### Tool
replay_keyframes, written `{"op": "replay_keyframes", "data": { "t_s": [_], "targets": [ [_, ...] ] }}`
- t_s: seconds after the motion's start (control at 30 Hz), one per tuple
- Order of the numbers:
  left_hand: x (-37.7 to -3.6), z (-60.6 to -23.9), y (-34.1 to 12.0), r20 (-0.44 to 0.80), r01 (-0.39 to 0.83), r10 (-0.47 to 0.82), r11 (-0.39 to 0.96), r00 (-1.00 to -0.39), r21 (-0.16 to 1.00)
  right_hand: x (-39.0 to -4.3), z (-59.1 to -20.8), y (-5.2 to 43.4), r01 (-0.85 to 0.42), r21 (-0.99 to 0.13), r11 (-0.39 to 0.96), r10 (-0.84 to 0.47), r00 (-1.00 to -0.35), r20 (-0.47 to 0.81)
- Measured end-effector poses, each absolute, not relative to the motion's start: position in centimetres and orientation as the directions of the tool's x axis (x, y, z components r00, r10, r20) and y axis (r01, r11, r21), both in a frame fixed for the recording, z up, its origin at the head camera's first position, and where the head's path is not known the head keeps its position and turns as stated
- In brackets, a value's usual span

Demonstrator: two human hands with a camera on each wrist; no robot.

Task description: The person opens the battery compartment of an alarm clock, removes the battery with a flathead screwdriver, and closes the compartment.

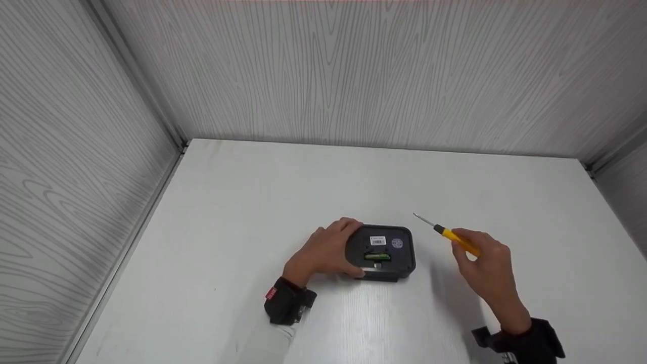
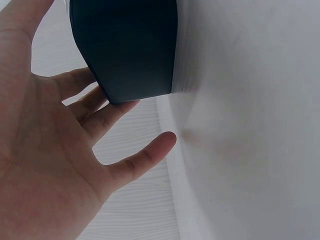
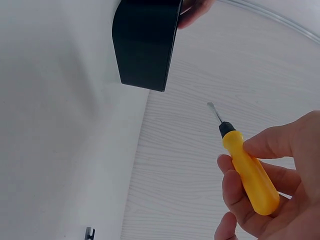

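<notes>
A small black electronic device (image 1: 382,251) lies flat on the white table (image 1: 252,212), a little toward six o'clock from the table's middle in the head view. Its upturned face carries a white barcode label (image 1: 377,240) toward twelve o'clock, a round sticker (image 1: 397,243) beside that at about two o'clock, and an open slot showing a green board (image 1: 377,257) near the centre.

The left hand (image 1: 326,251) lies against the device's nine o'clock side. Its fingers (image 1: 349,225) reach over the far corner at about eleven o'clock and the thumb lies along the near edge at about seven o'clock, so the casing sits between thumb and fingers. In the left wrist view the fingers (image 2: 107,112) are nearly straight and spread, their tips touching the dark casing (image 2: 127,47); the little finger stands free of it, just beside the table. The hand steadies the device with a loose, open span rather than a tight clutch.

The right hand (image 1: 485,265) hovers above the table at three o'clock from the device, apart from it. It grips a yellow-handled screwdriver (image 1: 450,235), fingers and thumb curled round the handle (image 3: 251,172). The metal shaft (image 3: 215,112) points toward ten o'clock in the head view, its tip in the air just beyond the device's far right corner, not touching it.

Grey wood-grain panels (image 1: 354,71) wall in the table on three sides.
</notes>
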State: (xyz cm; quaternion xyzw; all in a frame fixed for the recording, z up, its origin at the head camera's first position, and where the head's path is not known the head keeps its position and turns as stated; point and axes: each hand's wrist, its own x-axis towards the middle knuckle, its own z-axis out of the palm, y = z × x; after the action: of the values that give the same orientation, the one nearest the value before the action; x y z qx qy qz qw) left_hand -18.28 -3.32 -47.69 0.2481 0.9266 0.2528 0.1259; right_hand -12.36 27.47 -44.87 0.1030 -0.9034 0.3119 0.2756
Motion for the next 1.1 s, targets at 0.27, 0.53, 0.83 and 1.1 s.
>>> {"op": "replay_keyframes", "data": {
  "t_s": [0.27, 0.53, 0.83, 1.1],
  "targets": [
    [-18.4, -47.9, -3.3, -0.103, 0.399, 0.527, 0.743, -0.844, 0.537, -11.9, -45.2, 28.0, -0.255, -0.520, 0.815, 0.074, -0.845, 0.530],
    [-18.3, -47.8, -3.4, -0.111, 0.387, 0.519, 0.747, -0.848, 0.540, -11.7, -46.0, 28.3, -0.208, -0.484, 0.850, 0.082, -0.856, 0.510],
    [-18.2, -47.7, -3.3, -0.101, 0.392, 0.518, 0.748, -0.849, 0.535, -11.4, -46.6, 28.5, -0.194, -0.470, 0.861, 0.029, -0.904, 0.426],
    [-18.2, -47.8, -3.3, -0.100, 0.394, 0.522, 0.744, -0.847, 0.540, -11.3, -46.8, 28.7, -0.146, -0.472, 0.869, 0.014, -0.947, 0.320]
  ]
}}
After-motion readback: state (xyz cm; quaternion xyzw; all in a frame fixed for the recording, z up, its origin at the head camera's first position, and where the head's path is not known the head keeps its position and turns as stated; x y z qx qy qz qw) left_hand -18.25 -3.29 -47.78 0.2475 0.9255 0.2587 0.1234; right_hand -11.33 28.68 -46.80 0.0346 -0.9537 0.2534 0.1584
